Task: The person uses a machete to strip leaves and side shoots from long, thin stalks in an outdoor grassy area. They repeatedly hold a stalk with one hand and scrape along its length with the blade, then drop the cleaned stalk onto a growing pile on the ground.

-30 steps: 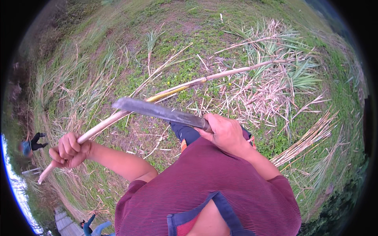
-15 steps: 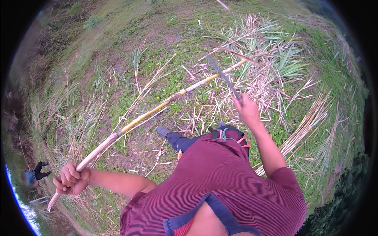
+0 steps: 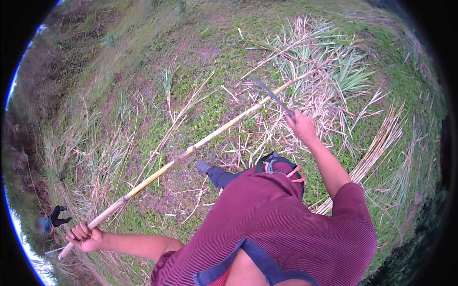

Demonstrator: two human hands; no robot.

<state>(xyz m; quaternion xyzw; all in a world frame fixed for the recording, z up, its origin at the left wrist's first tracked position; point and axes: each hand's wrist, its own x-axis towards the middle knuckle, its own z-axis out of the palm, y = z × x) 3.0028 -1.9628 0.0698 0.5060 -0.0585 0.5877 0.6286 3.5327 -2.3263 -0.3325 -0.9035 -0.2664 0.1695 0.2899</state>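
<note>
A long, jointed cane stalk (image 3: pixel 217 132) slants across the view, from lower left to upper right. My left hand (image 3: pixel 86 238) is closed round its pale, husk-covered lower end, and a short stub sticks out past the fist. In my right hand (image 3: pixel 303 126) is a machete, gripped by its handle. Its dark, narrow blade (image 3: pixel 272 93) crosses over the stalk's far part; whether it touches the cane I cannot tell. The stalk's far end reaches over a pile of cut leaves (image 3: pixel 329 71).
A bundle of thin cut canes (image 3: pixel 377 148) lies on the grass to the right. Dry leaf strips (image 3: pixel 286 128) litter the ground ahead of my feet. Tall grass (image 3: pixel 90 157) grows at left. Another person (image 3: pixel 55 219) is at the far left edge.
The stalk has shifted down and to the left, and my left hand has lowered. A brown strip by the blade and a blurred piece at the top are gone from where they were.
</note>
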